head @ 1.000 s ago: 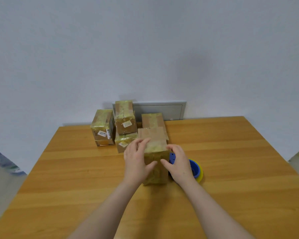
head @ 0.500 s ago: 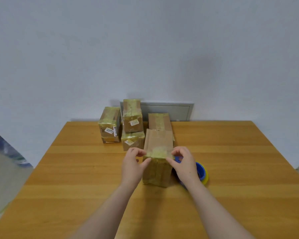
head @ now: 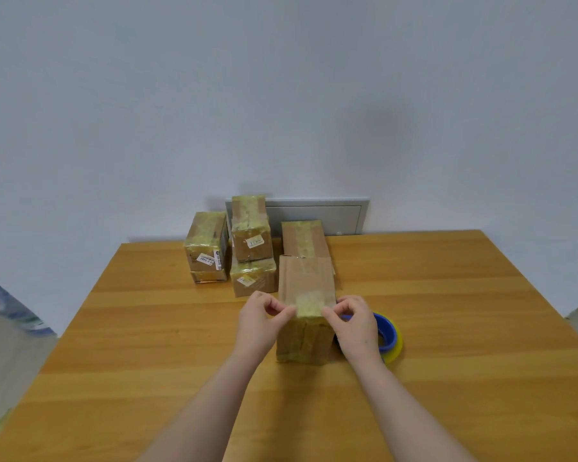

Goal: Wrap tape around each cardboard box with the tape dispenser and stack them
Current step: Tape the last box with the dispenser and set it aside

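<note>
A tall cardboard box (head: 306, 285) stands upright on the wooden table (head: 447, 328), with yellowish tape running up its front face onto its top. My left hand (head: 261, 325) pinches the box's top front edge at the left of the tape. At the right of the tape my right hand (head: 356, 325) pinches the same edge. Behind my right hand lies the blue and yellow tape dispenser (head: 389, 338), partly hidden. Taped boxes stand at the back: one at the left (head: 207, 246), a stack of two (head: 251, 241) and one behind the held box (head: 302, 236).
A grey panel (head: 314, 215) sits on the wall behind the boxes. The table's near half and right side hold nothing. Floor shows past both side edges.
Both hands slid from the box's sides up to its top front edge and now pinch there. The camera view shifted slightly.
</note>
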